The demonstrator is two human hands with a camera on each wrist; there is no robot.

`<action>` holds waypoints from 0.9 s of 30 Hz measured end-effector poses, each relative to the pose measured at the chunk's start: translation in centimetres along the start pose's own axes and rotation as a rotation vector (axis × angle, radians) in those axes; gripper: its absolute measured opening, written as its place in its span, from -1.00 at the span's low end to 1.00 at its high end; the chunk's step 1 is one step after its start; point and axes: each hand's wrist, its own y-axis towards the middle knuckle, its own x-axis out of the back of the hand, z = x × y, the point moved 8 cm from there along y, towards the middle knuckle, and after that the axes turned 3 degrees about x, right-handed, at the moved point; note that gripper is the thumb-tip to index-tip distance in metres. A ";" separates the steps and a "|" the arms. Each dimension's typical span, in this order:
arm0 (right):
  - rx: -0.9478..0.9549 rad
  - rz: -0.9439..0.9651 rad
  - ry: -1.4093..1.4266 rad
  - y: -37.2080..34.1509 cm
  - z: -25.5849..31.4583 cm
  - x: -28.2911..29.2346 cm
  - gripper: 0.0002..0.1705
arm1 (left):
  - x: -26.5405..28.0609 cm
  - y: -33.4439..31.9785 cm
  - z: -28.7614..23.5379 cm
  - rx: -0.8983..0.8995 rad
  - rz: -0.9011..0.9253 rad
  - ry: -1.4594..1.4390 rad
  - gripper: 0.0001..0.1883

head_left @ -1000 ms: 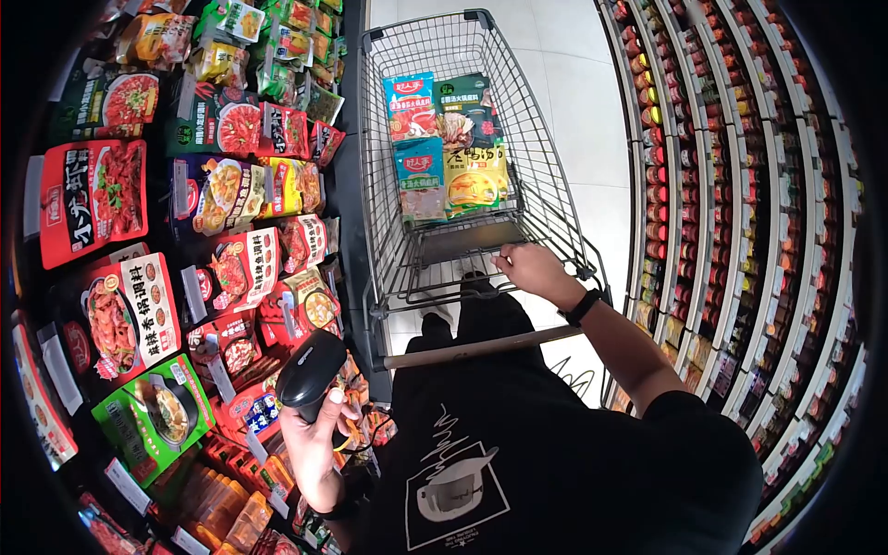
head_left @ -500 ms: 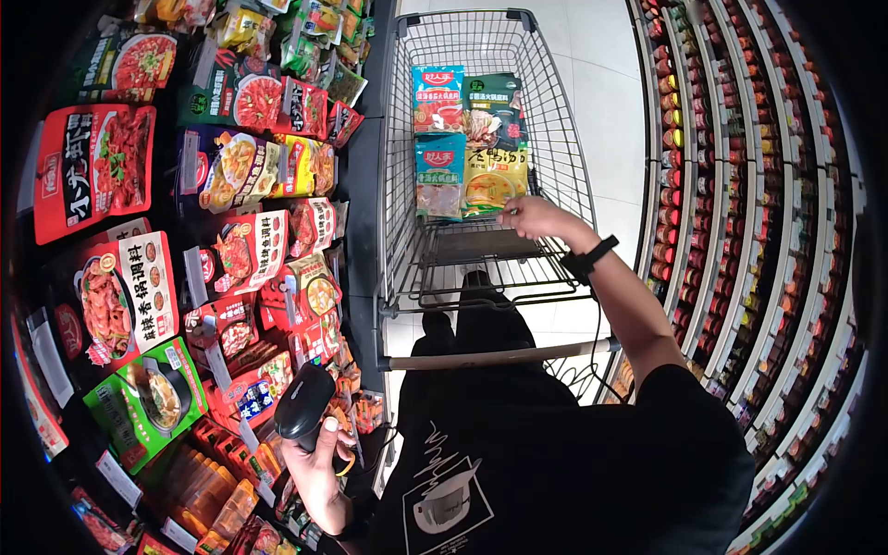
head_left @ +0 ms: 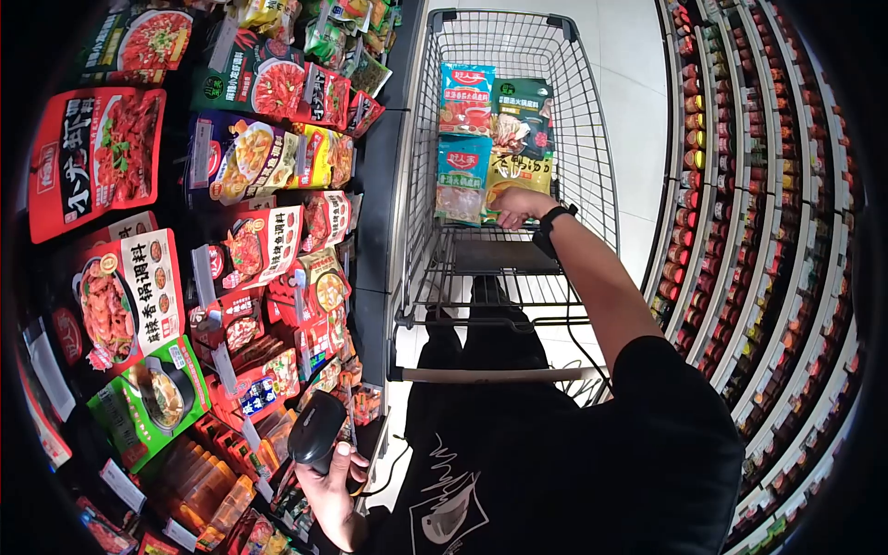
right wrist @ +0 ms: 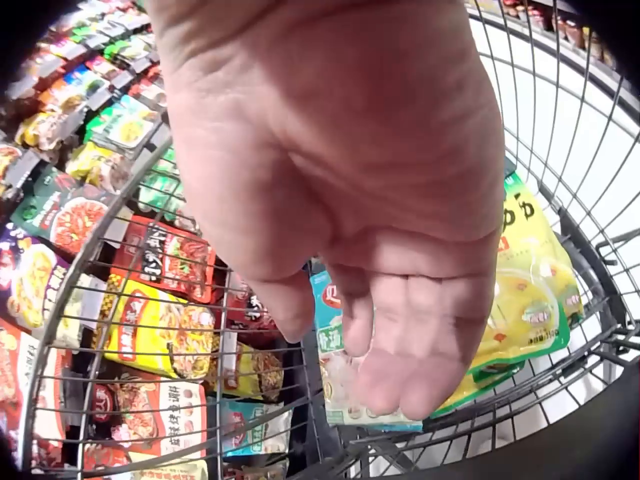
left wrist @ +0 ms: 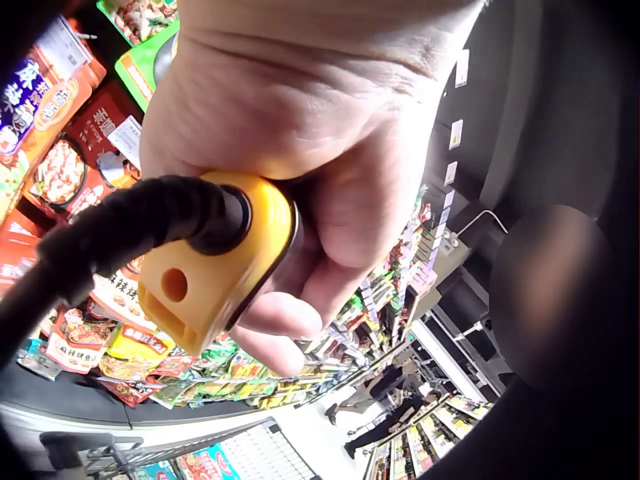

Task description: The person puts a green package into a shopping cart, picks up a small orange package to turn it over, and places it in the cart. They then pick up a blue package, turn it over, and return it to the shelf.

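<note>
My left hand (head_left: 328, 495) grips a black barcode scanner (head_left: 317, 430) at the lower left in the head view. In the left wrist view, the fingers wrap round its handle, whose yellow butt (left wrist: 175, 275) has a thick black cable. Over the shopping cart (head_left: 606, 176), my right hand (head_left: 523, 205) reaches down, fingers loosely extended with nothing in them. It overlaps the lower part of a yellow seasoning bag (head_left: 520, 168), close to a teal bag (head_left: 462, 166). Behind these lie a blue-and-red bag (head_left: 467, 97) and a dark green bag (head_left: 524, 111).
Shelves of seasoning pouches line the left, including a red pouch (head_left: 100, 157) and a green pouch (head_left: 153, 402). Rows of jars (head_left: 689, 176) fill the right side. The cart's handle bar (head_left: 490, 375) crosses in front of my body. A thin cord hangs by my right forearm.
My right hand has moved from the cart's near end forward to the bags. The cart and shelves have shifted right in view. My left hand still holds the scanner.
</note>
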 end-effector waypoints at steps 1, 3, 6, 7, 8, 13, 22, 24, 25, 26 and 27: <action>-0.020 0.006 0.026 1.0 -0.1 -0.1 -0.39 | 0.0 0.1 0.2 0.016 0.003 -0.001 -0.62; -0.055 0.023 0.077 3.7 -1.0 -0.1 -0.34 | -0.4 0.3 0.1 0.038 -0.004 -0.002 -0.63; -0.060 -0.055 0.084 6.6 -1.8 0.4 -0.33 | -0.4 0.7 0.1 0.082 -0.001 0.037 -0.63; -0.080 -0.040 0.091 8.0 -2.4 0.5 -0.36 | -0.2 1.0 0.5 0.090 -0.024 0.041 -0.62; -0.070 -0.098 0.100 9.2 -3.1 0.6 -0.41 | 0.1 1.0 0.8 0.126 -0.038 0.030 -0.63; 0.468 -0.181 -0.442 17.6 -6.0 1.7 -0.64 | 0.8 1.4 1.4 0.254 -0.113 -0.014 -0.61; 0.214 -0.606 0.125 18.8 -7.1 1.9 -0.54 | -2.3 2.3 -3.7 0.372 -0.197 0.044 -0.86; 0.130 -0.610 0.087 19.5 -7.3 2.3 -0.45 | -2.8 2.6 -4.0 0.397 -0.223 0.072 -0.85; 0.085 -0.608 0.072 19.7 -7.6 2.1 -0.40 | -2.7 2.6 -3.8 0.394 -0.225 0.086 -0.85; 0.080 -0.619 0.050 19.9 -7.6 2.1 -0.37 | -2.8 2.7 -3.8 0.386 -0.227 0.098 -0.84; 0.077 -0.634 0.029 19.9 -7.0 2.2 -0.34 | -3.6 2.8 -4.4 0.416 -0.214 0.122 -0.84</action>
